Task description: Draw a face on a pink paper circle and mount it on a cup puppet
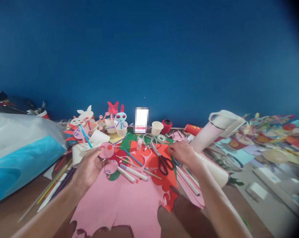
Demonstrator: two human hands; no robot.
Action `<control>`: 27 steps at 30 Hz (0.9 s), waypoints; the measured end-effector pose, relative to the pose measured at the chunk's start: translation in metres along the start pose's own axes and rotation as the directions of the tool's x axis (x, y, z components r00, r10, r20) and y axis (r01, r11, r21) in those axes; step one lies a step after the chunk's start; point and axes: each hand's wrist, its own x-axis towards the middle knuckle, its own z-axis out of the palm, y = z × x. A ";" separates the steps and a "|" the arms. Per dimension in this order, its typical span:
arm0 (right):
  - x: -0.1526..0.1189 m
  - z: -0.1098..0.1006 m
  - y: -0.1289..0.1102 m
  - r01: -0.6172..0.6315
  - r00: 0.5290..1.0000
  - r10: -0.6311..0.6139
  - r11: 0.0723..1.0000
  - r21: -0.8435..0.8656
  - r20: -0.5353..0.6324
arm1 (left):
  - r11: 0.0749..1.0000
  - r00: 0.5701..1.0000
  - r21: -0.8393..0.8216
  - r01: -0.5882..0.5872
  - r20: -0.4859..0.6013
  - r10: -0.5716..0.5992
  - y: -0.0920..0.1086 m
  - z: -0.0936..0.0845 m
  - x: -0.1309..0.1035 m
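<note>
My left hand (90, 167) pinches a pink paper disc (105, 151) that has a red round spot on it. Just below its fingers is a second pink disc (111, 167) with pen marks; whether they touch it I cannot tell. My right hand (183, 152) hangs over the right side of the orange-red paper (149, 162), its fingers bent downward and their tips partly hidden. Black-handled scissors (163, 162) lie on that paper, left of my right hand. White markers (133, 172) and thin sticks lie between the hands. Cut pink paper (129, 201) spreads in front.
Paper cups with animal figures (121, 124) stand at the back left. A white jug (217, 127) and a stack of white paper cups (211, 168) lean at the right. A blue-and-white bag (27, 158) takes up the left. A lit screen (141, 120) stands against the blue wall.
</note>
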 end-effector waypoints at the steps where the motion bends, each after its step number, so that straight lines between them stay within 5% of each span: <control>1: -0.003 0.008 0.001 -0.020 1.000 0.020 1.000 -0.020 0.023 | 1.000 1.000 0.014 0.004 -0.003 -0.004 -0.004 0.001 -0.001; 9: -0.024 0.057 0.000 -0.128 0.984 0.135 0.989 -0.075 0.111 | 0.989 0.997 0.133 0.070 0.021 -0.074 -0.036 -0.003 -0.004; 15: -0.034 0.043 0.006 -0.114 0.991 0.116 0.993 -0.025 0.070 | 0.969 0.991 0.230 0.091 0.073 -0.111 -0.038 -0.003 -0.008; 20: -0.045 0.023 0.012 -0.021 0.999 0.031 0.975 0.221 -0.041 | 0.956 0.987 0.272 0.107 0.087 -0.135 -0.038 -0.003 -0.009; 27: -0.060 0.047 0.016 -0.144 0.988 0.138 0.987 0.075 0.076 | 0.951 0.984 0.293 0.102 0.111 -0.140 -0.041 -0.006 -0.007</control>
